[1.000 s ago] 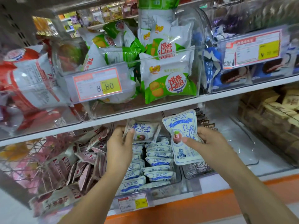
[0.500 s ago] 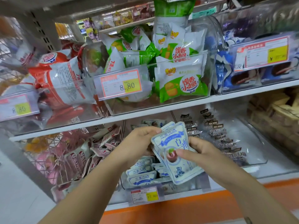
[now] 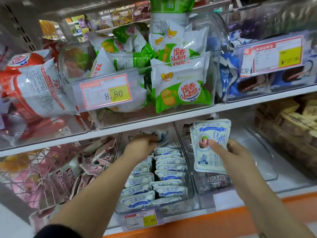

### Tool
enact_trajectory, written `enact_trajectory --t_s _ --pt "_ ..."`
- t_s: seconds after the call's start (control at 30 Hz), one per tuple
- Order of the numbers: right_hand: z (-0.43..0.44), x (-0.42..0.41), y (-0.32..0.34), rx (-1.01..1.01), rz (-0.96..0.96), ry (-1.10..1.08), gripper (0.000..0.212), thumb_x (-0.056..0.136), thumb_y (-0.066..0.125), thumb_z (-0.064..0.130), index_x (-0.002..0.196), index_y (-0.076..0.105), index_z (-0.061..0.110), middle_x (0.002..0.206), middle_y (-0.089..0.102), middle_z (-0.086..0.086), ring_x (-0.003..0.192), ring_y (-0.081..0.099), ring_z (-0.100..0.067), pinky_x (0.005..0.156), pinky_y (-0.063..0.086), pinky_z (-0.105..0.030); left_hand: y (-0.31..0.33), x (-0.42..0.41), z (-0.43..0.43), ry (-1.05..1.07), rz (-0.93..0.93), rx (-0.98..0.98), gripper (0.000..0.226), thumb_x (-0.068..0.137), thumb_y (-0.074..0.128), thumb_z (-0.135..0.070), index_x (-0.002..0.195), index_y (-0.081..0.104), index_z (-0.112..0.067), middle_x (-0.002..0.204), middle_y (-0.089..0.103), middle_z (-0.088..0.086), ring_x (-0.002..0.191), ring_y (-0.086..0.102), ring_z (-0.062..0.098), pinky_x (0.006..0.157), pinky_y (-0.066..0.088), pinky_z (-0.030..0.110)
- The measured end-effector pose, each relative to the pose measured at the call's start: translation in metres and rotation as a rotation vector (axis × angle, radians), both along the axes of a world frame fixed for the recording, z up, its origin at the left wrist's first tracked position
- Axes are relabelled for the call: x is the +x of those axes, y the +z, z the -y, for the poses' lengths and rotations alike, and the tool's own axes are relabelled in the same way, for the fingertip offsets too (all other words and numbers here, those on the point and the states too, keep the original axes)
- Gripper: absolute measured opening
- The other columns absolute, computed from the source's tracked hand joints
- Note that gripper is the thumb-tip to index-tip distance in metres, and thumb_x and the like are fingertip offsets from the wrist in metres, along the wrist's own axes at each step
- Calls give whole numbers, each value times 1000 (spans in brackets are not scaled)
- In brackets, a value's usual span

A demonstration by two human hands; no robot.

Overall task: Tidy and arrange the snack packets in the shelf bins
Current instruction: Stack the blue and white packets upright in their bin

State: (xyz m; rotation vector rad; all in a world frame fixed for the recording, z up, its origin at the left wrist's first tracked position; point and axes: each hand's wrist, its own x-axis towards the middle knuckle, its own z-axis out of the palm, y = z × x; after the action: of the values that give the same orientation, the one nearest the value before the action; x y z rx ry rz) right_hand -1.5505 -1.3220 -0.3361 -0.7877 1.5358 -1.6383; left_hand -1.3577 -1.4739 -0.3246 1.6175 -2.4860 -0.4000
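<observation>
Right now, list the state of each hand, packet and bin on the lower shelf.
Held packets: upright, outside the bin.
Right hand: pinching them, thumb in front.
Left hand: reaching to the back packet in the middle bin; grip unclear.
Binned packets: on edge, two rows.

White shop shelves (image 3: 171, 118) edged with orange trim (image 3: 188, 225).
</observation>
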Motion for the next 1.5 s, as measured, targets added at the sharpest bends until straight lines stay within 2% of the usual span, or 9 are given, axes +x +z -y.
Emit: enact_trajectory --t_s 0.17,0.33,0.57,0.73,0.87,1.03,1.23,1.37,1.5 --pt "2 1 2 -35 36 20 13 82 69 27 87 67 15 77 74 0 73 72 -21 69 57 -40 9 -23 18 -28 108 79 26 94 52 -30 112 67 -17 120 62 4 108 57 25 80 43 26" --pt "-2 -1 5 -38 54 49 13 82 68 29 87 67 17 76 75 0 66 71 -17 52 50 -28 1 -36 34 -113 236 241 44 94 52 -37 87 59 5 80 46 27 74 55 34 64 32 29" --pt "-4 -4 9 -59 69 89 11 81 68 24 88 67 15 77 75 -2 67 72 -17 50 51 -26 -14 -27 50 -122 243 176 53 96 42 -48 58 43 -11 61 44 6 62 44 20 70 40 33" --pt "-2 -4 8 -50 94 87 14 81 69 25 92 68 15 81 75 -4 73 73 -21 56 53 -30 -9 -20 46 38 52 118 28 94 51 -32 72 56 -16 75 57 3 72 53 19 61 36 28" --pt "-2 -2 9 -61 155 85 12 86 65 21 94 69 14 83 75 -6 75 73 -24 64 54 -35 0 -14 26 287 -267 10 34 96 49 -35 107 63 -7 112 65 15 106 58 30 90 44 35" --pt "-7 7 16 -61 262 165 26 78 68 25 100 64 13 90 75 -6 80 73 -24 72 56 -43 21 9 -40 235 -582 -147 26 97 51 -24 86 63 -4 60 49 7 53 45 16 52 29 28" --pt "-23 27 27 -58 366 394 44 71 65 20 114 60 12 107 72 -8 97 70 -25 80 57 -45 12 24 -101 382 -1089 270 20 95 55 -24 78 62 -17 86 68 -1 71 55 12 64 40 31" --pt "-34 41 25 15 354 524 34 82 61 17 115 63 8 106 72 -8 96 70 -23 74 60 -36 6 20 -116 345 -1151 498 31 98 51 -20 70 64 -16 104 71 9 104 64 28 95 47 49" --pt "-37 44 25 20 341 512 40 76 63 23 114 62 11 106 73 -6 96 70 -22 73 59 -38 10 10 -126 321 -1125 514 37 96 52 -24 62 64 -22 107 69 15 92 59 31 86 43 48"
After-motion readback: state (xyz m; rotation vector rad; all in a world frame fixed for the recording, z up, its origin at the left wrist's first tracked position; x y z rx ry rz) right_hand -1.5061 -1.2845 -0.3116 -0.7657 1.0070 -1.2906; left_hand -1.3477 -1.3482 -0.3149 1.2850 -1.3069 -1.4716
